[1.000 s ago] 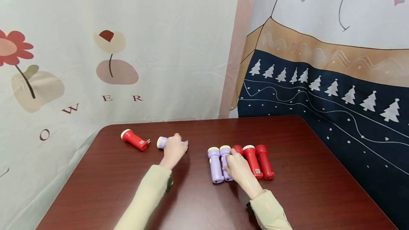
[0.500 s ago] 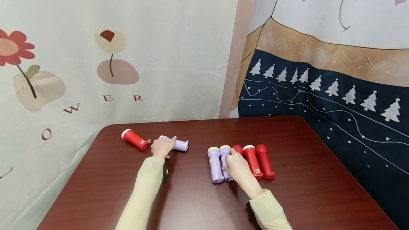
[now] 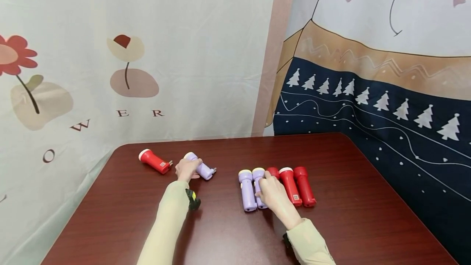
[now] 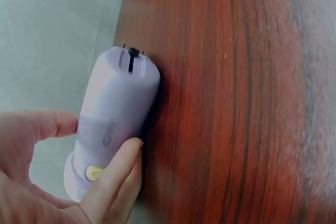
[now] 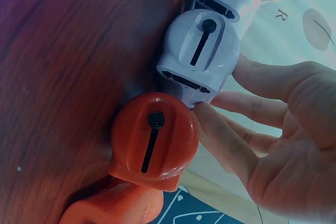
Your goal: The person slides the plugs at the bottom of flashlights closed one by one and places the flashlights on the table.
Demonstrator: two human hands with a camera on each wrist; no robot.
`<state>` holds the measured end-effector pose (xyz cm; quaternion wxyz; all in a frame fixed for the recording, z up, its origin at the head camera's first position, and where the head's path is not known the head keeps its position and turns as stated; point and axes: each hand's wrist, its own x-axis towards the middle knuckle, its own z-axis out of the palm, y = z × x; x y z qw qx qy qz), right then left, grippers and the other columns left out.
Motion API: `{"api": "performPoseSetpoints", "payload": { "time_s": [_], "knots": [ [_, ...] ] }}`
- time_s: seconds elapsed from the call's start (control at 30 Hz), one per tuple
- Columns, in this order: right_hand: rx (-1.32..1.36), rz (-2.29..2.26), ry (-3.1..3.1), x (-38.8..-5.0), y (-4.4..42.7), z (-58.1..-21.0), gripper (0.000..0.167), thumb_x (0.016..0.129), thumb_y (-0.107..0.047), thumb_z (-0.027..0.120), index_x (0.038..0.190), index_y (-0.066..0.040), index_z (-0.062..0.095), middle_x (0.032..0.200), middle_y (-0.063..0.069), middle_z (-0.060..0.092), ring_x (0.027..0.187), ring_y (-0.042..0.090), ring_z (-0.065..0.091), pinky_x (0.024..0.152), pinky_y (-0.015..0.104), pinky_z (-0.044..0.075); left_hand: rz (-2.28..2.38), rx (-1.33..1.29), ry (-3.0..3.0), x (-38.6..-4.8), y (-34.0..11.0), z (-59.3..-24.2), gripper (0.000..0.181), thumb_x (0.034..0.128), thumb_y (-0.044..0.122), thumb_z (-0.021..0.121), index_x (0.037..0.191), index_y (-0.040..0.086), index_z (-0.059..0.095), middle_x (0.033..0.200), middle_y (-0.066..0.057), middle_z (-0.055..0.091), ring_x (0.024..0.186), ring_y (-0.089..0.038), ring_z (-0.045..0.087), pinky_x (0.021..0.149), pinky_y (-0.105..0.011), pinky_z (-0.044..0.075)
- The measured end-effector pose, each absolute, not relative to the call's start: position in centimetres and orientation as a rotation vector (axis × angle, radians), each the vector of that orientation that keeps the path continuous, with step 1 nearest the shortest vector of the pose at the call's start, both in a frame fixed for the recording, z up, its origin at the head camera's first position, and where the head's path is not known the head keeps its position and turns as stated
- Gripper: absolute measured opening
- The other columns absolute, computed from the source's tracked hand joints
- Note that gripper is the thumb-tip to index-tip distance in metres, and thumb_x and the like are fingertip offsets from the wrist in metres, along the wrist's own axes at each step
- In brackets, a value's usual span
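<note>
Saw printed cloth backdrop (image 3: 191, 60), lightly creased, behind dark red-brown wood-grain surface (image 3: 220, 232), far corners rounded. Spotted pale green sleeves (image 3: 163, 222) coming in from below. Found hands well apart, each gripping something. Had left hand (image 3: 185, 169) on loose lavender flashlight (image 3: 205, 171), left of centre, angled, thumb one side and fingers opposite. Couldn't tell if resting on surface or just above it. Had right hand (image 3: 275, 193) pinching inner lavender flashlight (image 5: 202, 45), second from left in right-hand row. Logged rest of row: outer lavender flashlight (image 3: 248, 193) at left end, three red flashlights (image 3: 290, 185) to the right, leftmost red mostly covered by right hand. Noted smooth, glossy tubes with flared heads. Noted stray red flashlight (image 3: 154, 161) near left hand, prongs (image 3: 171, 163) out. Got yellow oval switch (image 4: 94, 173) on loose one from left wrist view only; got row's grooved tail ends from right wrist view only.
</note>
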<state>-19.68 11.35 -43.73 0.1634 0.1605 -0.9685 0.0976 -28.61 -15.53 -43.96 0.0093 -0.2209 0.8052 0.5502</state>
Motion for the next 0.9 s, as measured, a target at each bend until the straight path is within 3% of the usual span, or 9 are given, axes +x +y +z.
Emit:
{"api": "performPoseSetpoints", "payload": {
  "time_s": [0.13, 0.47, 0.7, 0.9],
  "knots": [
    [0.459, 0.279, -2.763, -19.7, 11.4, -43.8, 0.026, 0.066, -0.017, 0.085, 0.067, -0.005, 0.061, 0.084, 0.01, 0.054, 0.066, 0.027, 0.06, 0.057, 0.037, 0.052, 1.851, -0.684, 2.405, -28.6, -15.6, -44.2, 0.054, 0.0817, 0.019, 0.06, 0.119, -0.017, 0.046, 0.109, -0.034, 0.06, 0.057, -0.016, 0.064, 0.062, -0.035, 0.058],
    [0.442, 0.284, -2.76, -19.6, 11.4, -43.9, 0.027, 0.066, -0.018, 0.084, 0.067, -0.006, 0.06, 0.083, 0.009, 0.053, 0.067, 0.027, 0.06, 0.055, 0.038, 0.052, 1.909, -0.649, 2.354, -28.2, -15.8, -44.9, 0.052, 0.0846, 0.021, 0.059, 0.118, -0.018, 0.047, 0.116, -0.037, 0.058, 0.065, -0.018, 0.066, 0.061, -0.034, 0.058],
    [0.422, 0.279, -2.775, -19.6, 11.4, -43.9, 0.026, 0.068, -0.019, 0.083, 0.07, -0.006, 0.061, 0.084, 0.009, 0.054, 0.068, 0.027, 0.061, 0.054, 0.039, 0.052, 1.902, -0.615, 2.392, -27.3, -15.4, -44.5, 0.05, 0.0842, 0.021, 0.06, 0.116, -0.016, 0.051, 0.113, -0.035, 0.061, 0.076, -0.029, 0.072, 0.067, -0.036, 0.058],
    [0.425, 0.263, -2.777, -19.6, 11.3, -43.9, 0.025, 0.068, -0.02, 0.083, 0.072, -0.007, 0.063, 0.085, 0.009, 0.055, 0.066, 0.026, 0.06, 0.052, 0.038, 0.051, 1.94, -0.545, 2.43, -26.9, -14.7, -43.9, 0.046, 0.0832, 0.022, 0.061, 0.109, -0.016, 0.056, 0.103, -0.032, 0.067, 0.07, -0.022, 0.072, 0.068, -0.038, 0.058]
  ]
}}
